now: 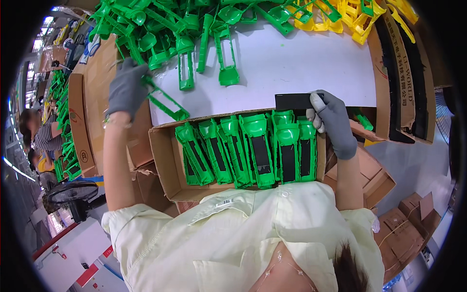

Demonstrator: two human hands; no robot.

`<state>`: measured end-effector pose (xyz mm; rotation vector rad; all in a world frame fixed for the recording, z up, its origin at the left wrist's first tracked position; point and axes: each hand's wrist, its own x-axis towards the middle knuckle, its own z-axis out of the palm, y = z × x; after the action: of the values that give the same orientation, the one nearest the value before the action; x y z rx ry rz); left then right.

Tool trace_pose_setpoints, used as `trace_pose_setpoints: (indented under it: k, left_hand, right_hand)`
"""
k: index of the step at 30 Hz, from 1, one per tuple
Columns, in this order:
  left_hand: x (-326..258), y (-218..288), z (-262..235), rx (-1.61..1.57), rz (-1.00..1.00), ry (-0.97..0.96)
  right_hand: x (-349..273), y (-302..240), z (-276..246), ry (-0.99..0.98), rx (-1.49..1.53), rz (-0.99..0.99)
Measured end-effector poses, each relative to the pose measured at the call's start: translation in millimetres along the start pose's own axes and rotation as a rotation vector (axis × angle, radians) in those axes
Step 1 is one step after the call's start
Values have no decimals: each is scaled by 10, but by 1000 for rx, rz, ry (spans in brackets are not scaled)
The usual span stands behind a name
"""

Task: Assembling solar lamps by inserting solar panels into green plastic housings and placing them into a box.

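Observation:
My left hand [127, 87], in a grey glove, grips one end of a long green plastic frame [165, 103] that lies slanted on the white table [301, 68]. My right hand [333, 121], also gloved, pinches a flat black rectangular piece [293, 101] at the table's near edge. Just below both hands stands an open cardboard box [163, 160] holding a row of several green housings [253, 146], most with black inserts in them. The right hand hovers over the right end of that row.
A heap of loose green frames [185, 34] covers the far side of the table, with yellow ones [340, 17] at the far right. A carton with black strips [404, 63] stands on the right. More cartons [404, 233] sit lower right. A fan [73, 192] and another person [41, 134] are at the left.

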<state>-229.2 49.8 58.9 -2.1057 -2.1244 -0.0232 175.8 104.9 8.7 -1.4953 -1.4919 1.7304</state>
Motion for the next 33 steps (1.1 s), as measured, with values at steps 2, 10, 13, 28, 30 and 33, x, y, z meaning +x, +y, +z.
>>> trace_pose_setpoints:
  k: [2, 10, 13, 28, 30, 33]
  left_hand:
    - [-207, -138, -128, 8, 113, 77]
    - [-695, 663, -353, -1427, -605, -141]
    - [-779, 1032, -98, -1845, -584, -180]
    - [-732, 1688, 44, -2072, -643, -288]
    - [-718, 1743, 10, -1901, -734, -313]
    - [-693, 1759, -43, -1782, -770, -233]
  right_hand:
    - [-6, -16, 19, -7, 33, -2]
    - [-183, -346, 245, -160, 121, -110]
    - [-228, -475, 449, -282, 156, -119]
    - [-210, -266, 476, -103, -387, -431]
    - [-217, -167, 558, -54, -511, -467]
    - [-291, -229, 509, 179, -857, -507]
